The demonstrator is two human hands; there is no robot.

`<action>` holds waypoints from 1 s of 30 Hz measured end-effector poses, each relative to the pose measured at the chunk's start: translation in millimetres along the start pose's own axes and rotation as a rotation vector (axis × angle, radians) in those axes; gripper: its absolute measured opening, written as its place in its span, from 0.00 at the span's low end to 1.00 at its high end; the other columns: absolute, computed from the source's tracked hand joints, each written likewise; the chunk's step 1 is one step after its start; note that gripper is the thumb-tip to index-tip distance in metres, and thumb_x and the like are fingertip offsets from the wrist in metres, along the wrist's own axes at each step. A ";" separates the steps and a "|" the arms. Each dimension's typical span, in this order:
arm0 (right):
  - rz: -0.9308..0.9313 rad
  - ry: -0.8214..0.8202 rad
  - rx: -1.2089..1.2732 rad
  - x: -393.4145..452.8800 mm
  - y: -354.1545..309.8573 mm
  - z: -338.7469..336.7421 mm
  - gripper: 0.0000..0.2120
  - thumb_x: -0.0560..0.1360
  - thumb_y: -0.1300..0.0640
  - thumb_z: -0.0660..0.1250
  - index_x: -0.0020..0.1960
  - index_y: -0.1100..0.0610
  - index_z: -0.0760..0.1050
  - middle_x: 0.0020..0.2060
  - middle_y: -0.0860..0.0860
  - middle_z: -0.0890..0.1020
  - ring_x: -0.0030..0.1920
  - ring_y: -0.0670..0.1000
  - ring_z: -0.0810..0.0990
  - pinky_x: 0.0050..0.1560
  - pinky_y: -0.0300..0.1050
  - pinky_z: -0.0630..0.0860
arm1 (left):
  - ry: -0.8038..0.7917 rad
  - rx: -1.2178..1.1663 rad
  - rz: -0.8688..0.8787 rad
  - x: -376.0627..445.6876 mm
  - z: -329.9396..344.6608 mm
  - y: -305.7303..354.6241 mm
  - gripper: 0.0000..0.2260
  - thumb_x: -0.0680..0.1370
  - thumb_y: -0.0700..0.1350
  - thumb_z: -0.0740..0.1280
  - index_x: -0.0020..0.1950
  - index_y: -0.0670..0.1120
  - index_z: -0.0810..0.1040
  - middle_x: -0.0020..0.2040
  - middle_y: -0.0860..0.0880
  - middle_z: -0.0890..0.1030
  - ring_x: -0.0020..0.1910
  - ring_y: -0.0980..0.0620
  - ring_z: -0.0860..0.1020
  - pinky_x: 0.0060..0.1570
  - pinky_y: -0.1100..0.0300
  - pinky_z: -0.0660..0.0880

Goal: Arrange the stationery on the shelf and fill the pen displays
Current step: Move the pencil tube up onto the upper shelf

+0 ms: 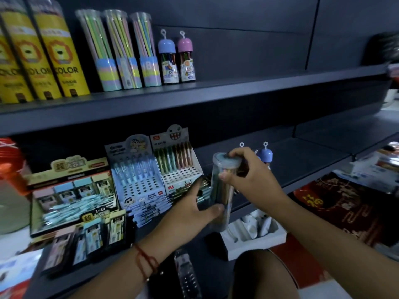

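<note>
- Left hand (190, 209) wrapped round the lower part of a clear pencil tube (223, 190), thumb across the front, red string bracelet (146, 261) on the wrist.
- Right hand (248, 171) pinching the tube's pale lid (226, 161) from above, fingertips on top, thumb against the side.
- Tube held roughly upright, in front of the lower shelf (302, 167), just at 3 o'clock from the monster-face pen display (177, 162).
- Cartoon pen display (135, 169) touching that one at its 9 o'clock, both only part filled, loose pens piled at their feet.
- Blue-capped little bottle (266, 155) behind the right hand, at about 1 o'clock.
- Upper shelf (194, 96): yellow COLOR tubes (62, 63), three pastel pencil tubes (124, 52), blue- and pink-capped bottles (176, 59) in a row.
</note>
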State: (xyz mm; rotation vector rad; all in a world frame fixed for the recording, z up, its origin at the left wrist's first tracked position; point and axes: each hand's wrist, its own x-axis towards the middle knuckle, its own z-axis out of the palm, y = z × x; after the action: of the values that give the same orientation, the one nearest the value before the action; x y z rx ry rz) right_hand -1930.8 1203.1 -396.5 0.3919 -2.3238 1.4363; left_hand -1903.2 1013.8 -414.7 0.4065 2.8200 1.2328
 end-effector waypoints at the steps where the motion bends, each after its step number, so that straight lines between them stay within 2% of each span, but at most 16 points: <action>1: -0.012 -0.014 0.033 -4.1 -9.9 -1.9 0.17 0.72 0.52 0.75 0.56 0.43 0.72 0.52 0.43 0.81 0.51 0.42 0.82 0.54 0.45 0.80 | 0.006 -0.075 0.010 -2.8 0.5 3.2 0.40 0.73 0.65 0.68 0.78 0.62 0.50 0.75 0.61 0.62 0.71 0.57 0.65 0.61 0.63 0.66; 2: -0.024 -0.030 0.068 -7.7 -19.7 -3.5 0.16 0.72 0.51 0.75 0.56 0.43 0.73 0.52 0.43 0.81 0.51 0.42 0.82 0.54 0.47 0.81 | 0.020 -0.139 0.038 -5.0 1.1 4.6 0.38 0.72 0.64 0.70 0.76 0.62 0.55 0.73 0.62 0.66 0.68 0.62 0.68 0.59 0.65 0.68; 4: -0.042 -0.057 0.140 -13.9 -38.1 -4.6 0.16 0.72 0.51 0.75 0.56 0.44 0.74 0.51 0.43 0.82 0.52 0.43 0.83 0.55 0.50 0.81 | 0.037 -0.265 0.079 -11.6 0.1 10.0 0.26 0.72 0.59 0.73 0.66 0.67 0.65 0.63 0.66 0.74 0.56 0.73 0.73 0.50 0.73 0.71; 5: -0.054 -0.063 0.163 -16.2 -46.5 -4.5 0.16 0.72 0.52 0.75 0.57 0.44 0.74 0.52 0.43 0.82 0.52 0.44 0.82 0.56 0.50 0.81 | 0.033 -0.326 0.089 -15.2 -1.1 12.0 0.23 0.71 0.57 0.74 0.62 0.67 0.68 0.59 0.65 0.77 0.53 0.73 0.75 0.47 0.73 0.73; 8: -0.098 -0.083 0.208 -22.5 -67.1 -5.4 0.16 0.74 0.54 0.74 0.59 0.46 0.75 0.55 0.43 0.82 0.56 0.44 0.82 0.58 0.48 0.80 | 0.051 -0.450 0.106 -27.2 -7.0 17.0 0.20 0.71 0.53 0.75 0.58 0.66 0.71 0.53 0.64 0.81 0.51 0.69 0.78 0.49 0.67 0.77; 10: -0.113 -0.113 0.280 -27.2 -78.6 -6.9 0.19 0.75 0.54 0.73 0.64 0.46 0.74 0.57 0.43 0.82 0.58 0.42 0.81 0.58 0.45 0.80 | 0.074 -0.496 0.120 -37.1 -14.8 23.3 0.19 0.72 0.51 0.75 0.56 0.66 0.71 0.50 0.67 0.81 0.49 0.71 0.78 0.44 0.71 0.76; 14: -0.116 -0.177 0.328 -39.3 -88.2 -10.1 0.30 0.73 0.49 0.72 0.73 0.44 0.66 0.63 0.38 0.77 0.61 0.36 0.78 0.57 0.36 0.78 | 0.134 -0.517 0.177 -52.2 -35.8 34.7 0.17 0.70 0.52 0.75 0.55 0.64 0.74 0.50 0.66 0.82 0.51 0.66 0.80 0.43 0.72 0.75; 17: -0.051 -0.298 0.327 -50.8 -89.4 -6.6 0.29 0.73 0.48 0.71 0.68 0.36 0.63 0.58 0.31 0.78 0.57 0.31 0.77 0.56 0.33 0.77 | 0.170 -0.514 0.222 -61.3 -57.3 46.3 0.17 0.67 0.55 0.74 0.53 0.63 0.74 0.49 0.66 0.82 0.50 0.64 0.81 0.46 0.68 0.77; 19: -0.014 -0.409 0.353 -56.7 -90.4 -1.0 0.31 0.73 0.49 0.74 0.69 0.37 0.64 0.61 0.34 0.79 0.60 0.37 0.79 0.57 0.38 0.78 | 0.193 -0.505 0.266 -66.5 -72.9 54.9 0.18 0.67 0.55 0.73 0.55 0.60 0.75 0.50 0.64 0.83 0.49 0.63 0.81 0.46 0.66 0.78; 22: -0.055 -0.438 0.342 -57.4 -96.6 8.8 0.38 0.69 0.52 0.78 0.74 0.39 0.63 0.64 0.45 0.79 0.63 0.50 0.80 0.63 0.55 0.76 | 0.223 -0.479 0.328 -71.7 -94.7 68.5 0.18 0.67 0.55 0.73 0.55 0.59 0.75 0.50 0.62 0.83 0.49 0.61 0.82 0.47 0.62 0.80; 25: -0.127 -0.335 0.370 -46.1 -108.7 12.9 0.36 0.67 0.54 0.79 0.67 0.30 0.68 0.60 0.44 0.81 0.58 0.48 0.83 0.59 0.54 0.80 | 0.273 -0.392 0.373 -74.0 -114.2 80.5 0.18 0.69 0.56 0.73 0.57 0.58 0.76 0.49 0.61 0.84 0.48 0.62 0.82 0.44 0.66 0.78; 27: -0.174 -0.304 0.390 -38.6 -120.3 14.0 0.34 0.65 0.51 0.81 0.61 0.25 0.69 0.57 0.42 0.82 0.56 0.47 0.83 0.55 0.50 0.81 | 0.343 -0.260 0.412 -73.7 -127.9 88.5 0.25 0.69 0.58 0.73 0.65 0.58 0.73 0.52 0.63 0.82 0.50 0.67 0.80 0.44 0.72 0.75; 29: -0.190 -0.297 0.431 -28.5 -131.4 16.7 0.33 0.64 0.52 0.80 0.61 0.28 0.70 0.56 0.43 0.83 0.55 0.48 0.83 0.52 0.46 0.82 | 0.433 -0.095 0.449 -74.1 -145.2 96.3 0.41 0.68 0.62 0.74 0.76 0.63 0.56 0.59 0.71 0.74 0.55 0.73 0.74 0.46 0.77 0.71; 30: -0.196 -0.302 0.447 -22.7 -138.4 18.5 0.33 0.66 0.55 0.80 0.62 0.32 0.71 0.55 0.45 0.83 0.55 0.49 0.84 0.51 0.47 0.82 | 0.469 -0.053 0.475 -74.9 -155.3 100.3 0.47 0.68 0.61 0.74 0.77 0.67 0.47 0.58 0.75 0.71 0.55 0.75 0.72 0.47 0.78 0.70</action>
State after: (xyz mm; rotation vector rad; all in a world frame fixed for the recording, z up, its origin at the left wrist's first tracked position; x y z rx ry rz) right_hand -1855.0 1126.6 -304.7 0.9930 -2.0818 1.8967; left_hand -1830.0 948.9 -240.9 0.9406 3.1753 1.6742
